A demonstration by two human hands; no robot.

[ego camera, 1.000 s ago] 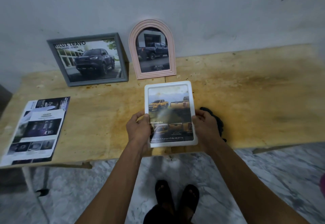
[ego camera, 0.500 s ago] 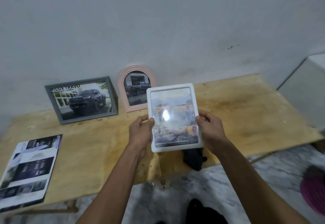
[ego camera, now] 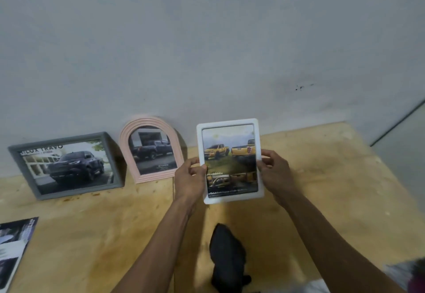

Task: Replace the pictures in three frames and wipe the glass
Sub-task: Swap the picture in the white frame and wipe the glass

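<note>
- Brochure: flat on the worktop at far left, now cut by the frame edge; a second ago it was fully in view. The shift looks like the camera's, not the brochure's.
- Grey frame: leaning on the wall, dark pickup picture inside. Same spot on the worktop as before.
- Pink frame: arched, leaning on the wall just right of the grey frame, dark truck picture inside. Unmoved.
- Left hand: fingers clamped on the left edge of the white frame, thumb on the front. Same grip as 0.5 s ago.
- White frame: held upright between both hands, face to the camera, yellow pickups in the picture. A second ago it was low over the near worktop edge. Now it is far back, close to the wall, to the right of the pink frame and apart from it. Bottom edge is at or just over the worktop; cannot tell if it touches. The glare spot seen 0.5 s ago on the glass is gone.
- Cloth: dark, bunched, on the worktop in front of the white frame, between the forearms. A second ago it was under the right hand; now it lies clear of both hands.
- Right hand: fingers closed on the white frame's right edge, thumb in front. Grip unchanged.
- View has swung up: more wall, less floor than a second ago.
</note>
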